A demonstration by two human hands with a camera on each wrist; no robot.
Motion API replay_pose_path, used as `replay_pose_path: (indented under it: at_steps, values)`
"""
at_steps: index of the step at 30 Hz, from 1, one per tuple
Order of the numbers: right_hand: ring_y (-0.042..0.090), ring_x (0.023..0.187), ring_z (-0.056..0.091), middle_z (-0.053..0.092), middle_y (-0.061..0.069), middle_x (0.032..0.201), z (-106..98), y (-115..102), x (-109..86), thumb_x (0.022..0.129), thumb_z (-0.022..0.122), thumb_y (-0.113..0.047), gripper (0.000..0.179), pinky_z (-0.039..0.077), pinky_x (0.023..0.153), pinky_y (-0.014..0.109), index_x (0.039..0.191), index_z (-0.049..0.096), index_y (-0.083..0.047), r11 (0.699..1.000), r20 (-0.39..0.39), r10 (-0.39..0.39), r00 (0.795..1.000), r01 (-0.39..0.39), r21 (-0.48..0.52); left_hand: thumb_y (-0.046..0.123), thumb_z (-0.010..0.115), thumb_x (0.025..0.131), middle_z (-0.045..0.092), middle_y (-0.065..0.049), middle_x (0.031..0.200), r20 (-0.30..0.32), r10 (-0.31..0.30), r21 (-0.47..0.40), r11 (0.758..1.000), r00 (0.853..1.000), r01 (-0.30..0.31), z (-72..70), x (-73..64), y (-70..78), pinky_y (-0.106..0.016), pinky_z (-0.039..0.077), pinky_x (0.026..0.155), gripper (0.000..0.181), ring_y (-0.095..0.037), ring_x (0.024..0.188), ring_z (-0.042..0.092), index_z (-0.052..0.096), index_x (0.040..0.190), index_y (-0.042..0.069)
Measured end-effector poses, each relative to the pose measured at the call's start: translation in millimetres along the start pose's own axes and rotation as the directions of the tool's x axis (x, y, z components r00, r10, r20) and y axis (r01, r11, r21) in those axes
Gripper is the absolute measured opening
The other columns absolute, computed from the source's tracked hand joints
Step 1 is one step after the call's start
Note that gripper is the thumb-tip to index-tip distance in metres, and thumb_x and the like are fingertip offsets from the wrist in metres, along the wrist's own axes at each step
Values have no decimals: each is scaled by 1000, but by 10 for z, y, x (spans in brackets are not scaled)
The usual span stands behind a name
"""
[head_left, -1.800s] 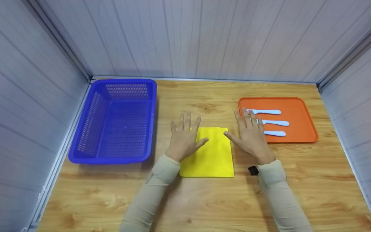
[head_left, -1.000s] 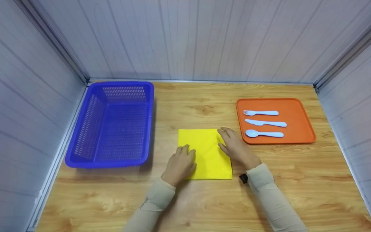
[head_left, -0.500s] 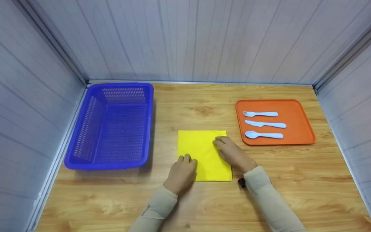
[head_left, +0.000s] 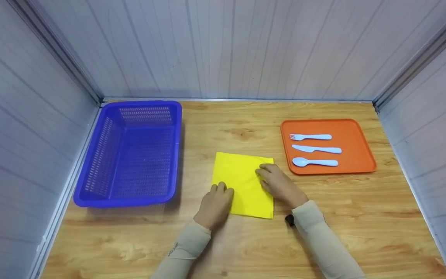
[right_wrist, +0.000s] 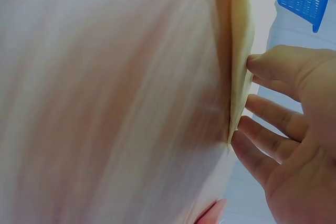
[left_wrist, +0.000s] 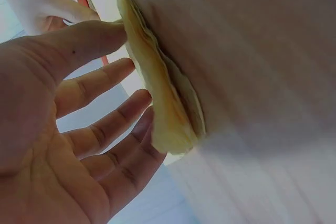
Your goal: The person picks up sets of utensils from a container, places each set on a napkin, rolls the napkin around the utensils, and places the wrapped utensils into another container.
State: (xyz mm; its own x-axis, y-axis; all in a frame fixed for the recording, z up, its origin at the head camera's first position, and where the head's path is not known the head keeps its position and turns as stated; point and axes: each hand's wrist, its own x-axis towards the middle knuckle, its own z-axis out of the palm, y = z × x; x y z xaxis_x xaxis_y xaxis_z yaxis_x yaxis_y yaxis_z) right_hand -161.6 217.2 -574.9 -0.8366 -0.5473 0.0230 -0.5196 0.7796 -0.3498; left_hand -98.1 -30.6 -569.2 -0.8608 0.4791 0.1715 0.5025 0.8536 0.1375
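A folded yellow cloth (head_left: 242, 182) lies slightly turned on the wooden table, in the middle of the head view. My left hand (head_left: 214, 205) is at its lower left corner, fingertips and thumb resting on the top layer. Layered folds show along the cloth edge (left_wrist: 157, 93) in the left wrist view. On the right side, my right hand (head_left: 281, 186) touches the cloth near its upper right, fingers loosely bent. From the right wrist, its thumb and fingertips meet the cloth's side (right_wrist: 240, 51). Neither hand is curled round the cloth.
A blue plastic basket (head_left: 175, 155) stands at the left, against the wall side. To the right, an orange tray (head_left: 354, 147) bears a light blue fork (head_left: 316, 136), knife (head_left: 323, 150) and spoon (head_left: 321, 162). Pale panel walls (head_left: 223, 50) enclose the table at the back and sides.
Both hands, earlier spread above the table, have come down onto the cloth with fingers bending. Since the last frame the cloth has turned a little clockwise.
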Motion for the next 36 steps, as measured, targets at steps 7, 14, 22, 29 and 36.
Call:
replay_pose_path:
  at_steps: [7, 14, 22, 29, 36]
  values:
    - [37, 123, 51, 54, 21, 132, -22, 33, -11, 98, 64, -17, 37, 43, 104, 48, 131, 61, 0, 997, -15, 67, 998, -67, -33, -7, 64, 87, 54, -16, 95, 96, -57, -32, 998, 994, 60, -33, 160, -95, -35, 49, 50, 17, -31, 78, 52, 62, 96, 7]
    - [36, 115, 53, 57, 19, 126, -32, 38, 1, 96, 67, -20, 37, 45, 100, 48, 128, 63, -2, 989, -59, 137, 989, -140, -54, -6, 65, 90, 56, -19, 102, 132, -70, -67, 995, 989, 80, -61, 359, -192, -39, 53, 55, 14, -33, 82, 55, 62, 99, 5]
    - [38, 112, 51, 56, 20, 125, -31, 19, 1, 97, 66, -24, 39, 46, 96, 48, 129, 62, -2, 976, -41, 210, 977, -212, -55, -9, 64, 90, 55, -18, 107, 177, -82, -125, 987, 981, 105, -55, 503, -264, -41, 54, 59, 18, -34, 87, 54, 63, 103, 4]
    - [36, 109, 48, 54, 19, 123, -44, -27, -16, 98, 65, -27, 41, 45, 94, 47, 129, 62, -2, 963, -34, 265, 964, -266, -47, -6, 63, 94, 55, -18, 118, 244, -93, -160, 978, 965, 135, -64, 616, -305, -44, 55, 70, 23, -36, 100, 55, 64, 114, 5]
    - [35, 107, 47, 52, 19, 122, -42, -50, -28, 97, 66, -28, 42, 46, 92, 45, 130, 61, -2, 956, -30, 292, 956, -293, -30, -3, 59, 97, 55, -17, 123, 273, -118, -152, 975, 955, 164, -42, 681, -328, -46, 55, 76, 27, -36, 107, 54, 65, 121, 7]
